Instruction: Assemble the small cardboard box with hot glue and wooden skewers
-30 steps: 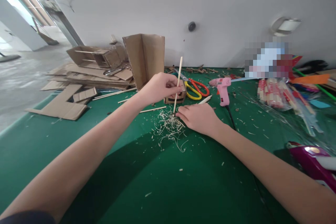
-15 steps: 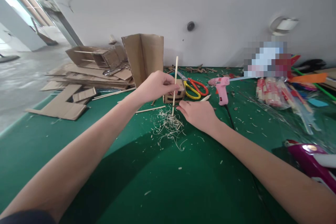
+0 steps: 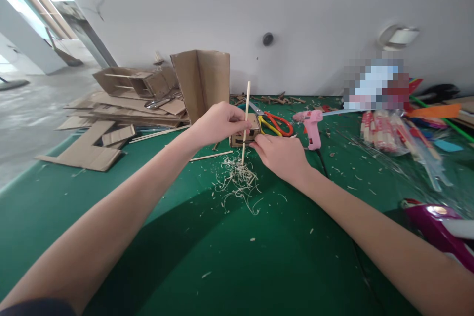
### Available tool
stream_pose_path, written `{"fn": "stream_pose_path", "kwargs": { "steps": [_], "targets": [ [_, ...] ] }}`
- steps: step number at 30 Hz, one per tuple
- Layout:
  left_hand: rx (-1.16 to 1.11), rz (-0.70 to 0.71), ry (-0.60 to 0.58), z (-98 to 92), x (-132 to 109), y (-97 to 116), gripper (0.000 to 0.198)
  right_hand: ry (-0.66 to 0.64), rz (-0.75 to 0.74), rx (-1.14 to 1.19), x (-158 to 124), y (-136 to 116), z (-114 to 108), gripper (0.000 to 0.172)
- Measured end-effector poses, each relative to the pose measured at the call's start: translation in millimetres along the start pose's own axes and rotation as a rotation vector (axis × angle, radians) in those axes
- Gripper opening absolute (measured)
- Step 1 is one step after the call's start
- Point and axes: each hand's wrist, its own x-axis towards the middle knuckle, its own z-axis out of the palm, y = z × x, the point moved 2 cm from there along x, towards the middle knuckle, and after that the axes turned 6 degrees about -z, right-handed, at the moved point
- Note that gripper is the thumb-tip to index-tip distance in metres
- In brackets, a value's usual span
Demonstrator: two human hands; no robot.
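My left hand [image 3: 222,123] pinches a thin wooden stick [image 3: 248,103], which stands nearly upright with its lower end in a heap of curly shavings [image 3: 240,173] on the green table. Close to the right of the stick, my right hand [image 3: 279,154] has its fingers pressed together; what they hold, if anything, is too small to make out. A small cardboard box [image 3: 237,140] stands just behind the stick, partly covered by both hands. Scissors with red and yellow handles [image 3: 279,125] lie behind my right hand.
A pink glue gun [image 3: 313,131] with a black cable is at the right. Farther right are bagged sticks [image 3: 385,131] and a purple tool [image 3: 437,227]. Cardboard pieces [image 3: 92,143] are stacked at the left, beside a tall folded cardboard sheet [image 3: 207,79]. More thin sticks [image 3: 159,134] lie on the table.
My right hand has moved slightly up, away from the stick's lower part towards the box. My left hand still holds the stick nearly upright, and the view has shifted a little.
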Motion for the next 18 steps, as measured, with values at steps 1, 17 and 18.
{"fn": "stream_pose_path", "kwargs": {
  "steps": [1,17,18],
  "targets": [
    [0.001,0.011,-0.002,-0.1,0.2,-0.1,0.03,-0.009,-0.005,0.002,-0.4,0.0,1.2,0.046],
    [-0.026,0.018,-0.046,0.1,1.6,-4.2,0.026,-0.13,-0.072,0.05,-2.6,-1.0,6.6,0.044],
    [-0.032,0.014,-0.049,0.2,1.7,-4.7,0.025,-0.153,-0.102,0.058,-4.7,-2.1,8.5,0.043]
  ]
}}
